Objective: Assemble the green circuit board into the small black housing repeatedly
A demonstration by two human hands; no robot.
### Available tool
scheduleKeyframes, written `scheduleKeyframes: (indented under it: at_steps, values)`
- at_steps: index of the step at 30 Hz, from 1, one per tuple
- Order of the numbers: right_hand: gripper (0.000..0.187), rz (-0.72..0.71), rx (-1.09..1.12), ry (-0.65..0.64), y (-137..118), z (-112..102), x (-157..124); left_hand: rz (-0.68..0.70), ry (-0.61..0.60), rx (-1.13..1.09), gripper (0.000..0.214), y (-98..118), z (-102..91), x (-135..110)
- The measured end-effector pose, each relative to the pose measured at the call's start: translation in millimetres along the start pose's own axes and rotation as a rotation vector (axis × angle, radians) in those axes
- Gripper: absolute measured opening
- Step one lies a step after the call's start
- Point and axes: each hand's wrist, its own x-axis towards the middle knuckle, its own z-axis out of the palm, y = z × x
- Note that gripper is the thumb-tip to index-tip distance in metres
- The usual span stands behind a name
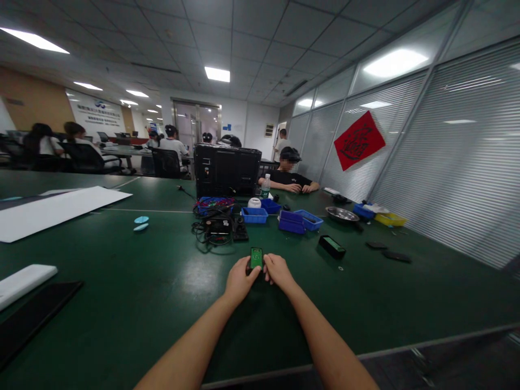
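A small green circuit board (256, 257) in a dark frame is held upright above the green table (170, 303). My left hand (240, 279) is closed on it, with the thumb over its lower edge. Close against the board's right side is my right hand (278, 270), its fingers curled and pressed together. What those right fingers hold, if anything, is too small to make out. To the right of my hands lies a black case (332, 247) with a green board showing on top.
Blue trays (254, 215), tangled cables (205, 230) and a large black panel (227, 169) stand ahead. A metal bowl (342, 214) and a yellow tray (390, 219) are at the right. White sheets (65, 211) lie left. Across the table sits another person (289, 176).
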Motion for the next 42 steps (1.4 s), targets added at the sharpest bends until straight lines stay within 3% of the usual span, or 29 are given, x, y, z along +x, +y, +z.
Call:
scheduleKeyframes:
  at_steps: [10, 16, 26, 34, 42]
  values:
    - [0.033, -0.063, -0.053, -0.026, 1.3, 0.5, 0.9, 0.004, 0.02, 0.089, 0.06, -1.5, 1.7, -0.3]
    - [0.021, -0.193, -0.223, 0.088, -2.5, 1.0, 1.3, -0.049, -0.028, -0.029, 0.058, -4.6, 2.4, 1.7]
    - [0.028, -0.159, -0.161, 0.071, 3.9, 8.1, 2.8, -0.021, -0.068, -0.161, 0.051, -7.6, 2.5, 1.8]
    - [0.028, -0.374, 0.023, 0.038, 4.4, 15.0, 2.6, -0.104, 0.074, 0.127, 0.063, -3.5, -3.7, 1.0]
    - [0.03, -0.381, 0.042, -0.089, -6.4, 13.7, -4.0, -0.153, 0.134, 0.254, 0.057, 3.6, -13.1, -2.7]
